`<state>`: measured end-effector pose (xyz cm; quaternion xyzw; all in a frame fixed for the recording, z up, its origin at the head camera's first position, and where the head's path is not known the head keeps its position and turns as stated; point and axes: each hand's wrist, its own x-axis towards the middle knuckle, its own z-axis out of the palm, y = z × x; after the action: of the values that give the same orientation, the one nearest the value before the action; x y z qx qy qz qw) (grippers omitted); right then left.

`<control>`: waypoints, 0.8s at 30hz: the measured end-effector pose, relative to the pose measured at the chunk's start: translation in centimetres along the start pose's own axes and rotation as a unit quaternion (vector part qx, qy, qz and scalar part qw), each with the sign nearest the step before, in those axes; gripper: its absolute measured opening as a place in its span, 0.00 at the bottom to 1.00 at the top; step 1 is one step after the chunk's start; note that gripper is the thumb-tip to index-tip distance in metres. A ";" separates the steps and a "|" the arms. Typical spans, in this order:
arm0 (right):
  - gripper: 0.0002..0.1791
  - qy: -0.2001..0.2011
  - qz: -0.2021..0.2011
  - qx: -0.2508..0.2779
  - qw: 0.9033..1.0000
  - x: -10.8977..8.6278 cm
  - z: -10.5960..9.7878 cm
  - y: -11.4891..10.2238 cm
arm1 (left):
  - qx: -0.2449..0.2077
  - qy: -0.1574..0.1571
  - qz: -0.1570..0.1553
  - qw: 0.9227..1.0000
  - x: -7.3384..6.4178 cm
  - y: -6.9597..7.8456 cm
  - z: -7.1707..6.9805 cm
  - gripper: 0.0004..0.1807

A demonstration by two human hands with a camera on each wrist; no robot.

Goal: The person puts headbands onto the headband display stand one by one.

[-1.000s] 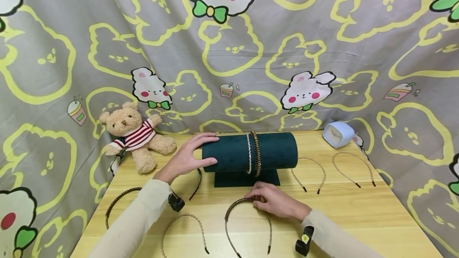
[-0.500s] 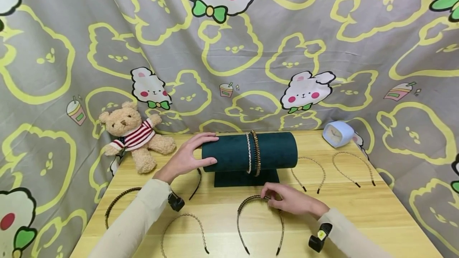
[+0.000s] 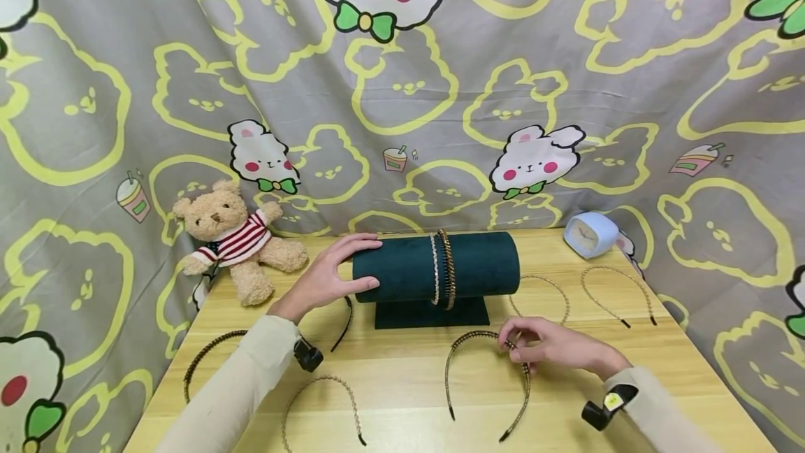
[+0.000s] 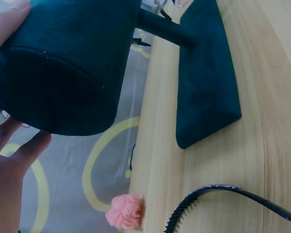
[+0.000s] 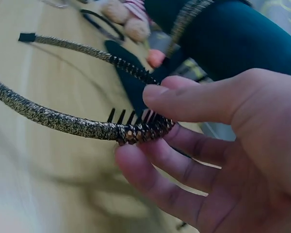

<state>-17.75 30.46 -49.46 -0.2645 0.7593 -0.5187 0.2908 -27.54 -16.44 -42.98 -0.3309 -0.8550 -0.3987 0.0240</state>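
A dark green velvet headband stand (image 3: 396, 268), a horizontal roll on a flat base, stands on the table. My left hand (image 3: 323, 275) grips the roll's left end, thumb in front and fingers over the top and back. Around the roll's middle sit a silvery headband (image 3: 435, 271) and a gold-brown one. My right hand (image 3: 560, 347) pinches a black-and-gold headband (image 3: 478, 334) by its arch, in front of the stand at right. In the right wrist view its black comb teeth (image 5: 131, 117) show near the thumb, and its arms point away from the palm.
Beaded headbands lie at the front (image 3: 327, 378) and back right (image 3: 619, 271); dark ones lie at left, partly behind the left sleeve. A teddy bear (image 3: 235, 243) sits back left, a blue clock (image 3: 591, 235) back right. A patterned curtain (image 3: 402, 103) hangs behind.
My right hand has moved to the right with the black-and-gold headband, which now looks tilted and higher than before. The left hand stays on the roll's end.
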 end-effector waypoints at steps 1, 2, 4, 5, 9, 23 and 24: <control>0.15 0.005 0.001 0.002 1.000 -0.4 -0.3 0.1 | 0.000 0.000 0.000 1.000 0.0 0.0 0.0 0.36; 0.16 0.010 0.001 0.004 1.000 -0.9 -0.6 0.1 | -0.001 0.000 0.000 1.000 0.0 0.0 0.0 0.36; 0.16 0.018 0.004 0.003 1.000 -1.8 -1.2 0.2 | -0.001 0.001 0.000 1.000 0.0 0.0 0.0 0.36; 0.17 0.020 0.002 0.000 1.000 -2.2 -1.5 0.3 | -0.002 0.001 -0.001 1.000 0.0 0.0 0.0 0.36; 0.18 0.022 -0.003 0.010 1.000 -3.9 -2.7 0.6 | -0.002 0.003 -0.002 1.000 0.0 -0.1 0.0 0.36; 0.17 0.063 -0.089 0.054 0.993 -7.4 -4.9 -1.1 | -0.004 0.002 0.005 1.000 -0.1 0.2 0.0 0.36; 0.16 0.072 -0.085 0.052 0.992 -7.6 -5.0 -1.3 | -0.005 0.002 0.005 1.000 -0.1 0.2 0.0 0.36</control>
<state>-15.95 38.51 -45.50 -0.2746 0.7252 -0.5978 0.2034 -27.34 -16.39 -42.87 -0.3343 -0.8512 -0.4038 0.0258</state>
